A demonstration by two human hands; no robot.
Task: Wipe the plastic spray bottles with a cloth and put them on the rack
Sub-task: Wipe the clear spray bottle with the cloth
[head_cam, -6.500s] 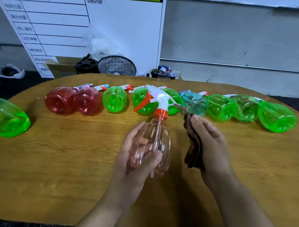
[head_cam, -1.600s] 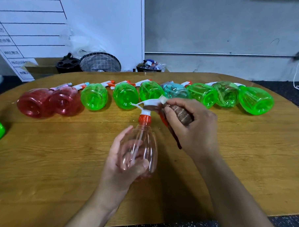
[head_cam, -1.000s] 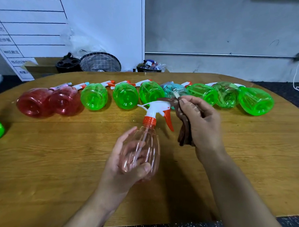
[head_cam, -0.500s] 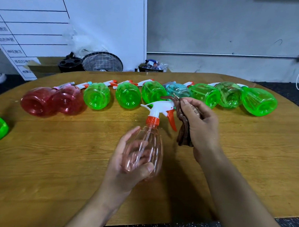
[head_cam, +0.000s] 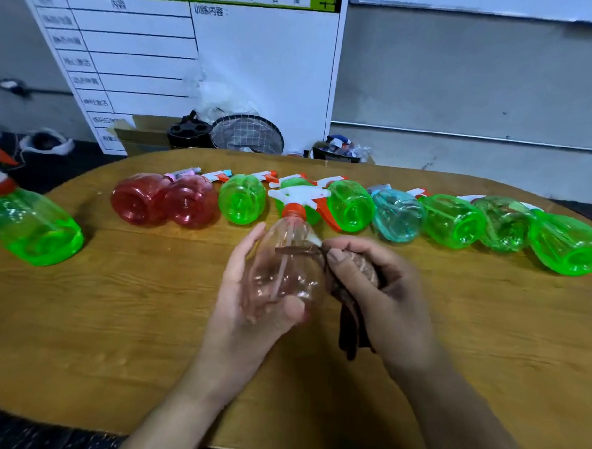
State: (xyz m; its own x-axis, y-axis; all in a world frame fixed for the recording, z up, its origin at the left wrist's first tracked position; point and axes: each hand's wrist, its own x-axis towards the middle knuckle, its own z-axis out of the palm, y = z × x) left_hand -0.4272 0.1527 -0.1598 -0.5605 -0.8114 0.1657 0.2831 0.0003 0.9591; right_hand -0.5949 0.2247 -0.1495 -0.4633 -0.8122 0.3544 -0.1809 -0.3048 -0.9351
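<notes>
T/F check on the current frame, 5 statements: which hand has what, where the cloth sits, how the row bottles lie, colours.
1. The left hand holds the clear pink bottle. True.
2. The right hand is empty. False: it grips a brown cloth.
3. The cloth touches the held bottle's body. True.
4. The bottles in the back row stand upright. False: they lie on their sides on the wooden table, bases toward the camera.
5. Every bottle in the row is green. False: two red bottles and a light blue bottle lie among the green ones.

workplace: wall schedule board point(head_cam: 179, 59)
</notes>
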